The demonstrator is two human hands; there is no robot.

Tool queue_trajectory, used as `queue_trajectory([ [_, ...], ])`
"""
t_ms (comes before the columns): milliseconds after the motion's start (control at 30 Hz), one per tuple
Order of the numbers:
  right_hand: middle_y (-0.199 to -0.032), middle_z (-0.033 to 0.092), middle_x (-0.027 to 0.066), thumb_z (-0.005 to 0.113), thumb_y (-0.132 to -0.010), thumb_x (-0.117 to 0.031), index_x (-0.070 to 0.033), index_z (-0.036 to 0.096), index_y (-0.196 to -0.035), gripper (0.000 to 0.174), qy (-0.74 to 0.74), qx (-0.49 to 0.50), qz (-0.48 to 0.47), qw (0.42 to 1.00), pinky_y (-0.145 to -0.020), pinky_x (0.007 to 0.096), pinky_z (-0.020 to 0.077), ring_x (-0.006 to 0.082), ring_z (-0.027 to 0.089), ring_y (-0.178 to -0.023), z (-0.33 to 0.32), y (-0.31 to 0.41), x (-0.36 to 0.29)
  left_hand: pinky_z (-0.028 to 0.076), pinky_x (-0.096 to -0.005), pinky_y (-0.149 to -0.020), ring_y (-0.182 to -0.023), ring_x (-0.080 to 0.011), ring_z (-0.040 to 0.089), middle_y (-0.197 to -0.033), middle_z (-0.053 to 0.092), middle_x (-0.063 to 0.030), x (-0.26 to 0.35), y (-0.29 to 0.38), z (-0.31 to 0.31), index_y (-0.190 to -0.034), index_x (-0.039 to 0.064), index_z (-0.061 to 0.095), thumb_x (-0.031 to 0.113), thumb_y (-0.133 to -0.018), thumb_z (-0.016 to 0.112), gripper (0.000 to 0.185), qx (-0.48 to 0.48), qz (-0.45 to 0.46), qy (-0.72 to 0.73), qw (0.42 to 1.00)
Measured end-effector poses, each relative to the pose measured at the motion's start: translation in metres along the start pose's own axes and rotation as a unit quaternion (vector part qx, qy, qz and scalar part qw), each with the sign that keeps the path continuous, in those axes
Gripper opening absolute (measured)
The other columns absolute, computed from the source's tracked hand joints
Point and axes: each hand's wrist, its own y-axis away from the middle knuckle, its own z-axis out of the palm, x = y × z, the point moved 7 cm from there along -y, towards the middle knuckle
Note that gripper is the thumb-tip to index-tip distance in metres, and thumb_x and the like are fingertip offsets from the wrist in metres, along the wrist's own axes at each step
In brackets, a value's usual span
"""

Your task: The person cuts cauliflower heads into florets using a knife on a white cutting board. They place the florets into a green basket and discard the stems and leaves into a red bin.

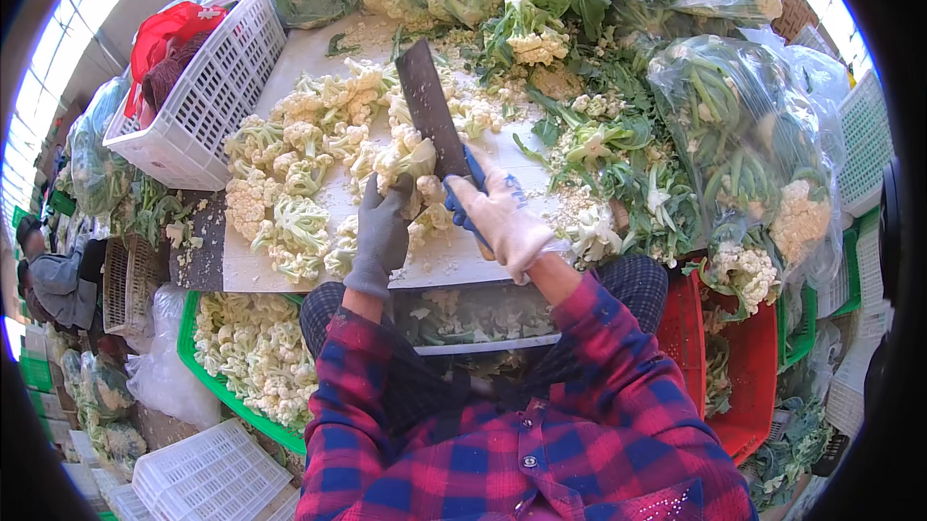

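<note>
A grey glove covers my left hand (380,235), whose fingers close on a piece of cauliflower (404,157) over the white board (463,260). My right hand (500,213), in a white and blue glove, grips a cleaver (432,104) with a broad dark blade. The blade points up and away, close against the right side of the held piece; whether it touches is unclear. Cut cauliflower florets (300,159) lie in a heap to the left and beyond my hands. Trimmed green leaves and stalks (615,159) cover the board's right side.
Bagged cauliflower heads (739,130) line the right and far sides. A white plastic basket (210,86) holds red cloth at left. Below the board are a green basket (190,347) of florets and a red basket (746,376). A person (61,282) is at far left.
</note>
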Motion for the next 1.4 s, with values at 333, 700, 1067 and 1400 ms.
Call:
queue_trajectory([
  [333,-0.105,0.068,0.0227,0.053,-0.097,-0.029,-0.015,0.046,-0.145,0.051,0.324,-0.063,-0.097,0.939,-0.083,0.0440,0.0517,0.0379,0.066,-0.094,0.019,-0.039,0.018,0.052,-0.0301,-0.087,-0.106,-0.0169,0.062,-0.120,0.063,-0.0088,0.048,-0.011,-0.008,-0.135,0.004,0.049,0.008,-0.100,0.047,0.035,0.062,0.109,-0.049,0.991],
  [700,-0.087,0.064,0.0041,0.061,-0.098,-0.016,-0.011,0.052,-0.141,0.045,0.080,-0.016,-0.149,0.985,-0.068,0.0312,0.0490,0.0142,0.056,-0.073,0.006,0.008,-0.066,0.050,-0.0287,-0.094,-0.115,-0.0170,0.062,-0.127,0.062,-0.0099,0.027,-0.021,-0.044,-0.140,0.005,0.045,0.012,-0.106,0.046,0.035,0.085,0.046,-0.092,0.991],
  [1067,-0.107,0.071,0.0152,0.057,-0.095,-0.029,-0.007,0.049,-0.143,0.053,0.036,-0.079,-0.007,0.996,-0.084,0.0357,0.0513,0.0268,0.067,-0.094,0.043,-0.037,0.008,0.052,-0.0289,-0.091,-0.108,-0.0165,0.062,-0.123,0.063,-0.0083,0.020,-0.014,-0.029,-0.137,0.004,0.051,0.006,-0.103,0.046,0.034,0.089,0.012,0.008,0.996],
  [1400,-0.079,0.064,0.0044,0.061,-0.094,-0.023,-0.009,0.052,-0.140,0.049,-0.002,-0.063,0.042,0.997,-0.056,0.0300,0.0509,0.0114,0.059,-0.062,-0.041,-0.051,0.003,0.032,-0.0387,-0.115,-0.143,-0.0329,0.033,-0.156,0.029,-0.0245,0.057,-0.029,-0.064,-0.153,-0.002,0.028,0.034,-0.097,0.063,0.075,0.139,0.136,-0.312,0.930],
])
